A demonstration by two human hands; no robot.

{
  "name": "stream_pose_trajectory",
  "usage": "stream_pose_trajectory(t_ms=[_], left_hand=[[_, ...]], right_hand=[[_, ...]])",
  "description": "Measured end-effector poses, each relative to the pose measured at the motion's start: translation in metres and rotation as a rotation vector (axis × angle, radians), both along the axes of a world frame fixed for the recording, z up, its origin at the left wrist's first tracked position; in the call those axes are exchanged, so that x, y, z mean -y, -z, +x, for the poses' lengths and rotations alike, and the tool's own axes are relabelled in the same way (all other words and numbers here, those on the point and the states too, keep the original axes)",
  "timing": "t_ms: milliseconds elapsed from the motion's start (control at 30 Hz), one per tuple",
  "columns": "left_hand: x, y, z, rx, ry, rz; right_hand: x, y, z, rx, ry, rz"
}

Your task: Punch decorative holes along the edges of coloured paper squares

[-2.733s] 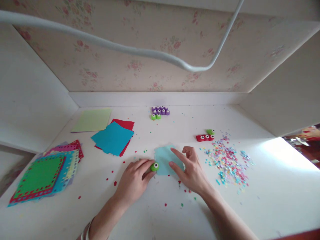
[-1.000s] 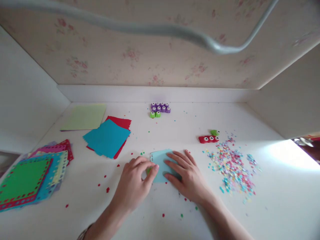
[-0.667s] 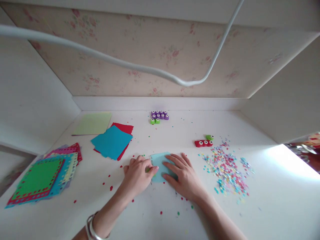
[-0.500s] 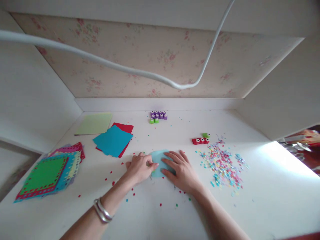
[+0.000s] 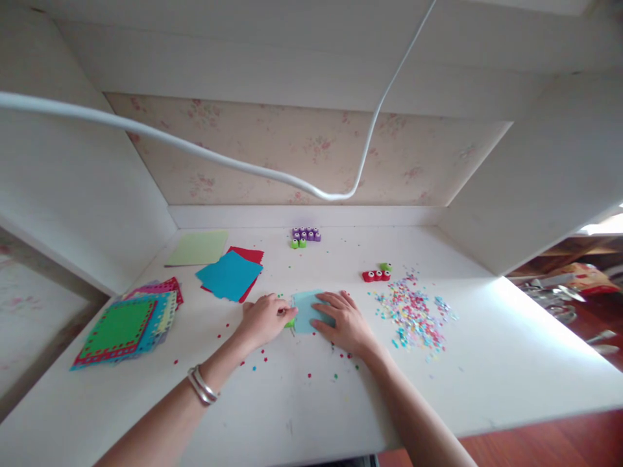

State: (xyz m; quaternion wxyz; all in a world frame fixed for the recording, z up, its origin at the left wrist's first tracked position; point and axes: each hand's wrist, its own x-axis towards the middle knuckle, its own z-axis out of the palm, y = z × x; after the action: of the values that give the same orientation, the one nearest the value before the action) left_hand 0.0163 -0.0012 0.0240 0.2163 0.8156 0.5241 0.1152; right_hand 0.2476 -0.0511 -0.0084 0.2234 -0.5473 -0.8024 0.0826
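"Where is the light blue square of paper (image 5: 305,312)?"

"Flat on the white table (image 5: 487,363), in front of the person, between the two hands. A small bright green craft punch (image 5: 290,322) is at its left edge, toward the near corner. Most of the punch is covered, so I can't tell whether the edge sits in its slot."

"And the hands?"

"The left hand (image 5: 265,320) is curled, thumb and bent fingers pinching that punch. The right hand (image 5: 344,322) lies palm down, fingers spread apart, pressing on the right part of the paper and gripping nothing."

"What is close around them?"

"Tiny red, green and blue paper cutouts dot the table. Right of the right hand is a loose heap of multicoloured confetti (image 5: 418,311); just beyond its left side stand a row of three red punches (image 5: 376,276) and another green punch (image 5: 386,266)."

"Farther out?"

"Toward the back, purple punches (image 5: 306,234) stand in two rows with a pair of green ones in front. At left, bright blue paper (image 5: 230,275) overlaps red paper (image 5: 253,254), near a pale green stack of sheets (image 5: 197,249). Nearer the person, a green sheet with a hole-punched border (image 5: 119,326) tops a multicoloured pile."
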Motion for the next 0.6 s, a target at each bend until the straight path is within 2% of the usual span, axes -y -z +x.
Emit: stream_pose_trajectory(t_ms=[133,233,333,467,600], left_hand=[[0.002,0.008,-0.028,0.055,0.028,0.086],[0.003,0.02,-0.048,0.113,0.085,0.162],[0.007,0.032,-0.057,0.146,0.105,0.226],[0.014,0.034,-0.049,0.259,0.067,0.225],[0.021,0.025,-0.024,0.398,0.17,0.194]], right_hand=[[0.0,0.0,0.0,-0.007,0.003,0.01],[-0.001,0.0,0.0,-0.012,-0.002,0.008],[-0.003,0.001,0.0,-0.023,-0.005,-0.005],[-0.002,0.001,-0.002,-0.103,0.002,0.028],[0.008,-0.014,-0.017,-0.276,-0.049,0.007]])
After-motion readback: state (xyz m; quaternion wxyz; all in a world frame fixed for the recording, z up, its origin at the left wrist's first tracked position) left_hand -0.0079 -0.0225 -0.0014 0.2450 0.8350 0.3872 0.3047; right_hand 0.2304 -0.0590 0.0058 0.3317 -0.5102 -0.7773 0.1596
